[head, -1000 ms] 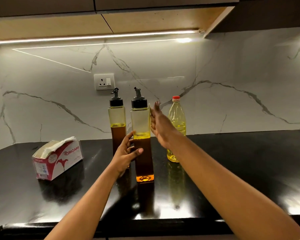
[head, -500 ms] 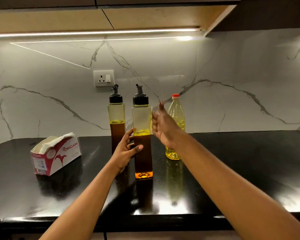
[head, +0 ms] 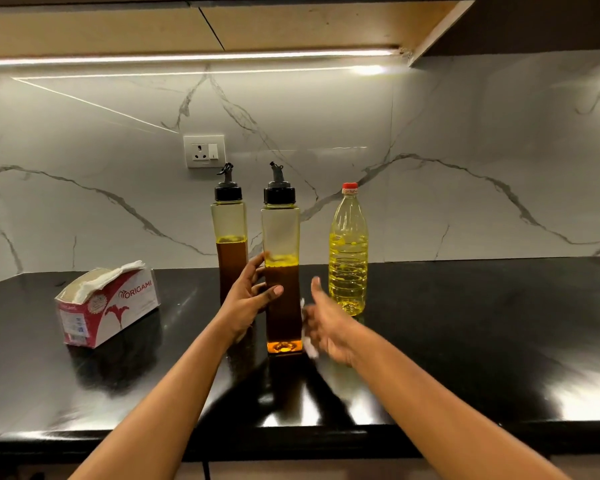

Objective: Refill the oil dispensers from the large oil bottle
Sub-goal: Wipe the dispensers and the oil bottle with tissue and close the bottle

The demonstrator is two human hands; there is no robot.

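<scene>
left hand (head: pixel 248 299) grips the front dispenser (head: pixel 280 237) mid-bench (head: pixel 465 323), steadying it; blurred right hand (head: pixel 329 327), grip unclear, brings a white tissue (head: pixel 309 341) against its side, likely wiping.

Veined white marble wall (head: pixel 465 202) behind the left grip (head: pixel 248 299); socket (head: pixel 204 151) above it; light strip (head: pixel 187 58) under cabinets (head: pixel 291 26); glossy black surface (head: pixel 482 323) beneath.

Left hand (head: pixel 248 299) grips the near oil dispenser (head: pixel 280 258) at mid-height; it stands upright on the table (head: pixel 465 323). Right hand (head: pixel 329 327) low beside its base, white scrap (head: pixel 310 348) at the palm (blurred, grip unclear). Large oil bottle (head: pixel 348 251) upright just right, capped.
</scene>
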